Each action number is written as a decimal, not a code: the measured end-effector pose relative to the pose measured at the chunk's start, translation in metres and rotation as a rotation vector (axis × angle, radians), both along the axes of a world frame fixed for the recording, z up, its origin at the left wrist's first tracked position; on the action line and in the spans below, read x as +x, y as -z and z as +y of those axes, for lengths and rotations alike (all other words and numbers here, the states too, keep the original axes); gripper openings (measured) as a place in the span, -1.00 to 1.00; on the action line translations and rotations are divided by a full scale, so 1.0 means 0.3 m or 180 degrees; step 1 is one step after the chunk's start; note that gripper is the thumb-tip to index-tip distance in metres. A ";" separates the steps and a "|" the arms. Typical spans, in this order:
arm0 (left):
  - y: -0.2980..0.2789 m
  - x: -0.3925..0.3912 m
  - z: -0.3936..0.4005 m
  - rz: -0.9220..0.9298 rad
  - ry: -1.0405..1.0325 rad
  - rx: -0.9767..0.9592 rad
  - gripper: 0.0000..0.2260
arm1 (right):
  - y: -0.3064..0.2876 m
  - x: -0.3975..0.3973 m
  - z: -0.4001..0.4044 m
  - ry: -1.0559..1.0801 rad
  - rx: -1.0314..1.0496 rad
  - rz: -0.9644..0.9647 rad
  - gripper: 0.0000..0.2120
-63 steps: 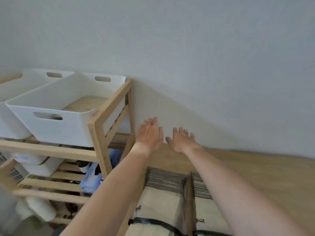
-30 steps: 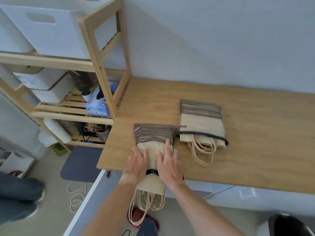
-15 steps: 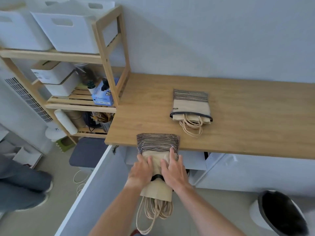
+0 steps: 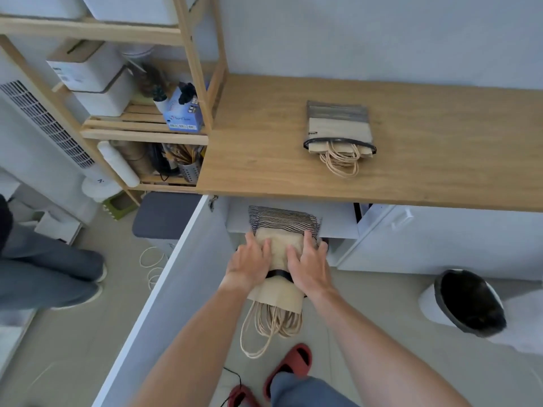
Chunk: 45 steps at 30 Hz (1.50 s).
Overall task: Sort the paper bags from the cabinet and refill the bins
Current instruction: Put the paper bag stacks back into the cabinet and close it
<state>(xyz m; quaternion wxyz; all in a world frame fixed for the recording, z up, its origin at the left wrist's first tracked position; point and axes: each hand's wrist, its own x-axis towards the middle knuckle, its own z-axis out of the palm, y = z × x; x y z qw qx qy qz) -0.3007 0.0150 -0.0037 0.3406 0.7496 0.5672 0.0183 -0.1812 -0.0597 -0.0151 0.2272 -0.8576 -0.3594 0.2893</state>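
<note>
A bundle of brown paper bags (image 4: 280,243) with striped bottoms and a black band hangs in the air below the wooden counter's front edge, its cord handles dangling toward the floor. My left hand (image 4: 249,264) grips its left side and my right hand (image 4: 308,267) grips its right side. The bundle sits in front of the open cabinet (image 4: 293,218) under the counter. A second banded bundle of paper bags (image 4: 338,129) lies flat on the counter (image 4: 264,142). White bins (image 4: 132,7) stand on the top shelf of the wooden rack, mostly cut off by the frame.
The open white cabinet door (image 4: 164,289) stands to my left. A wooden rack (image 4: 194,69) holds boxes, a blue carton and a utensil cup. A black-lined waste bin (image 4: 467,304) is at the right. Another person's legs (image 4: 50,274) are at the left. My red slippers (image 4: 291,365) are below.
Both hands slid the near bundle off the counter's front edge and lowered it in front of the open cabinet. The far bundle stayed on the counter.
</note>
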 end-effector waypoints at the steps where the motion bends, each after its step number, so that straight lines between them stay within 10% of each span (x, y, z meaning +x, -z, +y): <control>1: 0.005 -0.024 -0.012 0.0030 0.0017 -0.0076 -0.60 | 0.011 -0.020 -0.011 0.0031 -0.0148 0.0149 -0.35; 15: 0.161 -0.260 -0.174 0.0872 0.1160 -0.2690 0.54 | 0.203 -0.086 -0.167 -0.0149 -0.1517 0.1269 -0.20; 23: 0.293 -0.283 -0.218 0.0786 0.0978 -0.2372 0.24 | 0.335 -0.098 -0.160 -0.0267 -0.1757 0.1267 -0.20; 39: 0.702 0.007 0.153 -0.0393 -0.0634 -0.0936 -0.32 | 0.594 0.087 0.217 -0.0416 -0.0097 0.0463 -0.05; 45: 0.769 0.122 0.376 -0.0781 -0.0659 -0.0427 -0.18 | 0.700 0.195 0.400 -0.0566 0.0366 0.0260 -0.24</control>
